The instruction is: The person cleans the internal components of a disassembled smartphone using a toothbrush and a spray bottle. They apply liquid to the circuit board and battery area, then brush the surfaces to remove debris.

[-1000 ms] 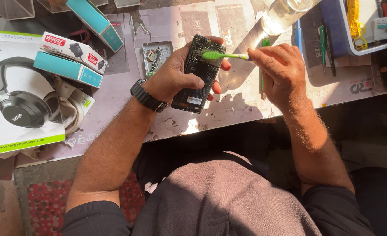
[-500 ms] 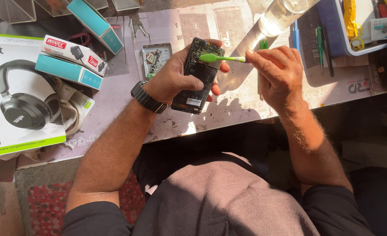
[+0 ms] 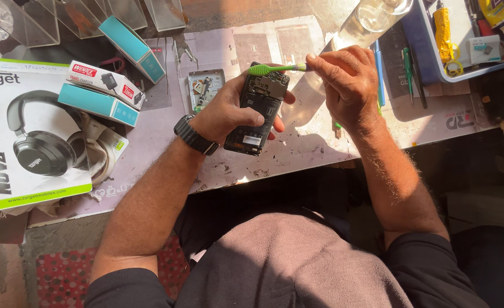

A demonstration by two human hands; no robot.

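While the left hand (image 3: pixel 229 111) grips the opened black smartphone with its bare circuit board (image 3: pixel 258 108) above the worktop (image 3: pixel 297 149), the right hand (image 3: pixel 349 85) pinches a green plastic toothbrush (image 3: pixel 274 69).
Since a second ago the brush head has slid left and up to the phone's top edge, so scrubbing now reaches the upper board; a small grey metal frame part (image 3: pixel 205 89) lies just beyond.
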